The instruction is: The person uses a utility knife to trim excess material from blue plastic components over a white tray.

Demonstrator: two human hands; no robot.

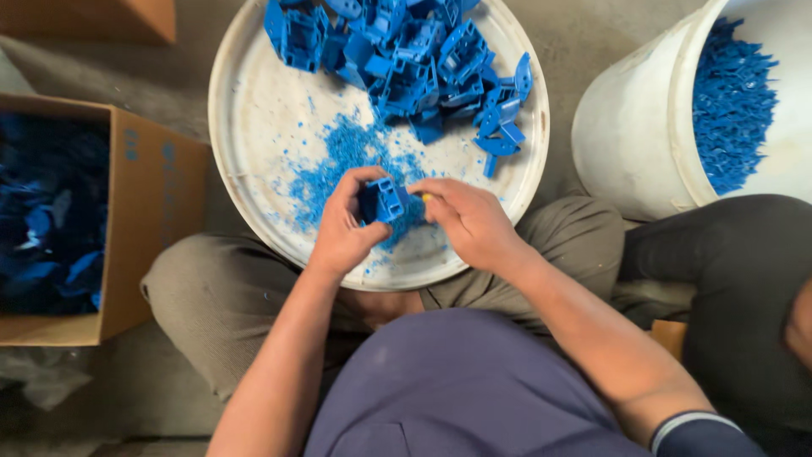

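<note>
The left hand (pixel 342 228) pinches a blue part (pixel 382 201) between thumb and fingers, just above the near edge of the white tray (pixel 254 144). The right hand (pixel 468 222) has its grip pressed together on a small yellow-tipped tool (pixel 425 197) touching the part's side. Trimming well likely means holding the part steady and scraping away from the fingers. The part is a boxy, ribbed moulding, bright blue. Shavings (pixel 351 156) lie beneath; a pile of parts (pixel 414 59) sits farther back.
</note>
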